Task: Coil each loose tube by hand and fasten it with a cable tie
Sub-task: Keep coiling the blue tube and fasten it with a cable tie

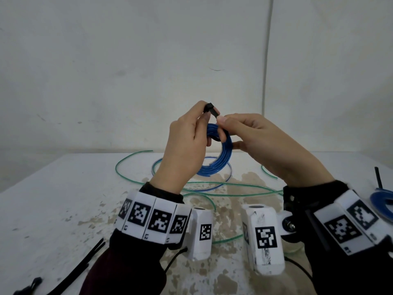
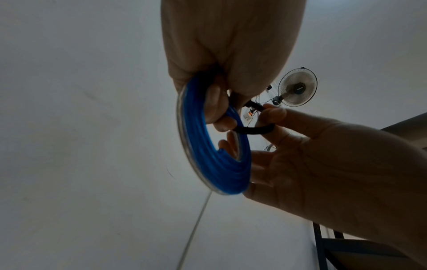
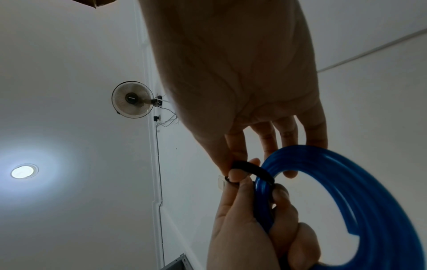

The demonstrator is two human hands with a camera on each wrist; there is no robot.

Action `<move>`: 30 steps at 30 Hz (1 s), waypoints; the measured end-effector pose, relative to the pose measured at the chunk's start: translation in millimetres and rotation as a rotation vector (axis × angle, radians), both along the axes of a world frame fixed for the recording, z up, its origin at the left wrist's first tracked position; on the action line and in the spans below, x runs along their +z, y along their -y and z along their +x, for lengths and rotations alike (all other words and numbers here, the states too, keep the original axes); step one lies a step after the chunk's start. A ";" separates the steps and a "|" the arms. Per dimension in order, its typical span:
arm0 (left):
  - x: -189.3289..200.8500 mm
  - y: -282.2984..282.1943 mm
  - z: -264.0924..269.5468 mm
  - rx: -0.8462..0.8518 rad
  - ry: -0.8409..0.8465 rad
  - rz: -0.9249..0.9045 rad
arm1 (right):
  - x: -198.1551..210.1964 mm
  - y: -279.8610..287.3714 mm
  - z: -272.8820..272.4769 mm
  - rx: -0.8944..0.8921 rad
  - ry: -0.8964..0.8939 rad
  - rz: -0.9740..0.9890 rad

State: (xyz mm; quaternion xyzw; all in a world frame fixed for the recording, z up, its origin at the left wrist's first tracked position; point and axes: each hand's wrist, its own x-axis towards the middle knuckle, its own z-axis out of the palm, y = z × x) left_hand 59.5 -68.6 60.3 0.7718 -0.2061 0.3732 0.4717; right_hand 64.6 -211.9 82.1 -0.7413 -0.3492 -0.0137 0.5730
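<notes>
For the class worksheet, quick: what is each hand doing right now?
Left hand: holds the blue coil and pinches the tie.
Right hand: pinches the tie's other end.

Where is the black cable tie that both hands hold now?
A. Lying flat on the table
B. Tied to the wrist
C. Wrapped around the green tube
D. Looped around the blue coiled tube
D: the black plastic cable tie loops around the blue coiled tube, pinched by the left hand and right hand.

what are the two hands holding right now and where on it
The left hand holds the blue tube coil at its top, thumb and forefinger on the black cable tie. The right hand pinches the tie's other end.
</notes>
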 end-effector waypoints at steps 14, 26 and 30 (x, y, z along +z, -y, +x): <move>1.7 -3.2 -3.6 -0.029 -0.022 0.165 | -4.7 -4.9 5.2 -0.137 -0.096 0.172; 2.2 0.3 -9.3 -0.053 -0.111 0.333 | -0.5 7.6 10.9 -0.198 -0.045 0.173; 5.3 1.0 -13.8 -0.071 -0.101 0.280 | -1.3 7.2 14.0 -0.237 -0.079 0.290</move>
